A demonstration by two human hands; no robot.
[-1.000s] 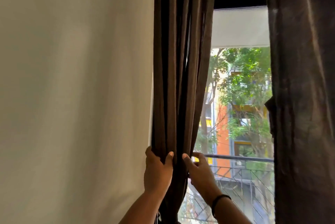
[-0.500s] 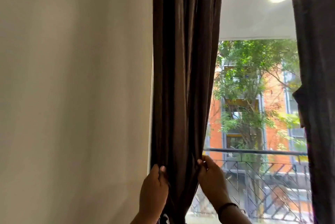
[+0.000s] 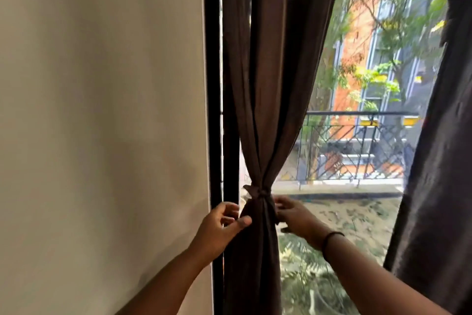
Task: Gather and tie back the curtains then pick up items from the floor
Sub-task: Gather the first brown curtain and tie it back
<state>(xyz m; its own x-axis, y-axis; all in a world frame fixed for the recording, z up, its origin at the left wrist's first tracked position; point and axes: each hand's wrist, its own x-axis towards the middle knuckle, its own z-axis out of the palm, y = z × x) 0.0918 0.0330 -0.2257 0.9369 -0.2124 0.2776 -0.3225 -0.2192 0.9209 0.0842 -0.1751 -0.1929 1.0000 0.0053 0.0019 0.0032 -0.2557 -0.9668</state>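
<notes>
The left brown curtain (image 3: 270,85) is gathered into a bundle and cinched by a knotted brown tie (image 3: 260,191). My left hand (image 3: 221,229) is just below the tie on the bundle's left side, with its fingers loosely curled and its thumb tip against the fabric. My right hand (image 3: 293,216), with a black band at the wrist, reaches the bundle's right edge below the tie. Its fingertips are blurred, so its grip is unclear. The right curtain (image 3: 439,161) hangs loose at the frame's right edge.
A pale wall (image 3: 102,123) fills the left side, next to the black window frame (image 3: 213,97). Through the glass are a metal balcony railing (image 3: 357,146), trees and an orange building. The floor is out of view.
The view has tilted downward and both hands have dropped from gripping the curtain folds higher up to the level of the tie, which now shows.
</notes>
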